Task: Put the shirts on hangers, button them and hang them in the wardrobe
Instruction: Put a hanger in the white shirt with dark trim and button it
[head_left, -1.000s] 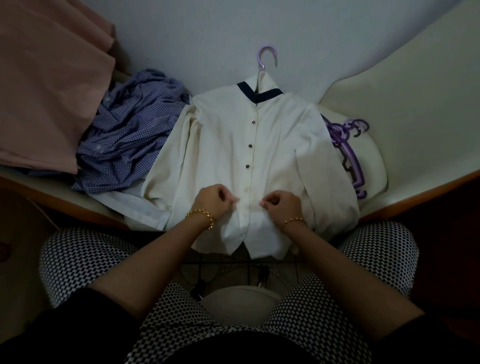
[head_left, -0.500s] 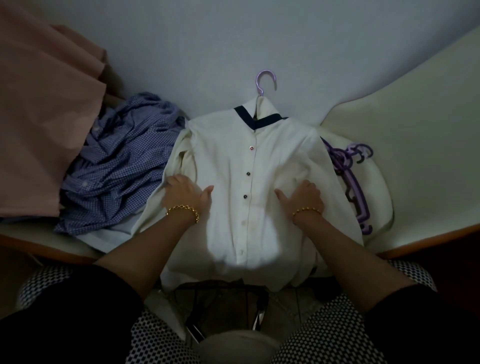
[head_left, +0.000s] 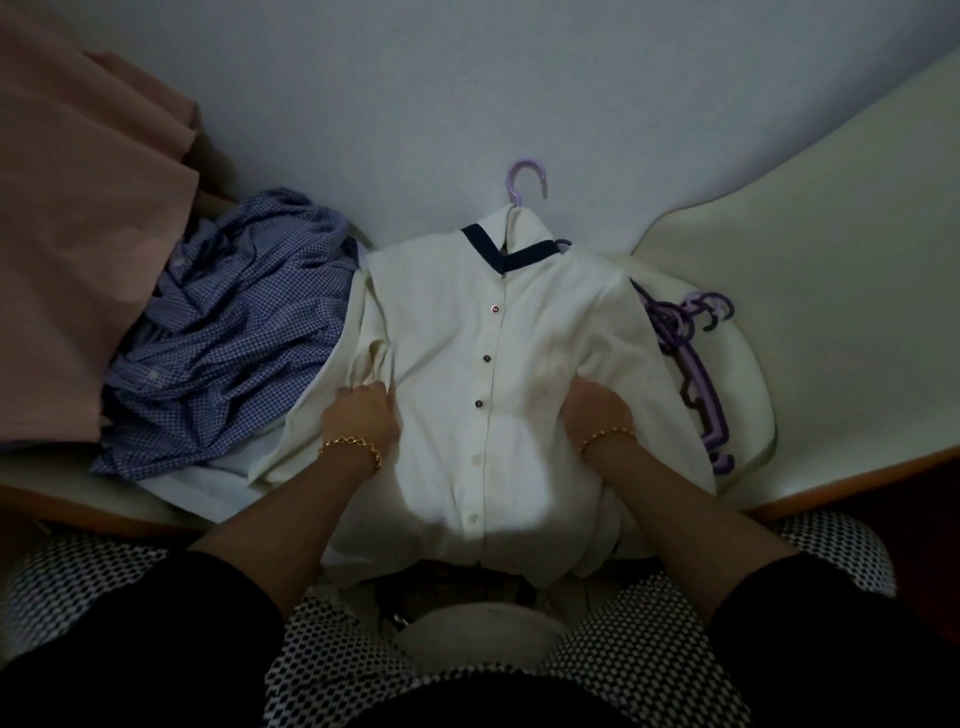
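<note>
I have one cream shirt (head_left: 457, 322) front-up, mid-frame on the desk (head_left: 831, 338).
My left hand (head_left: 358, 415) pinches its side cloth in curled fingers; my right hand (head_left: 597, 413) has its fingers buried in a fold, grip unclear. I count five buttons (head_left: 487, 358), one purple hanger (head_left: 524, 179) inside at the top, one blue check shirt (head_left: 234, 338) left, and spare hangers (head_left: 696, 384) right, number unclear.

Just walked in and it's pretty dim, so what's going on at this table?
A seated person is handling a cream shirt that lies, apparently buttoned, on a purple hanger on the table. Their left-hand grip pinches fabric by the sleeve. The right-hand grip is at the other side, fingertips hidden under a fold. A crumpled blue checked shirt lies to the left, spare purple hangers to the right.
</note>
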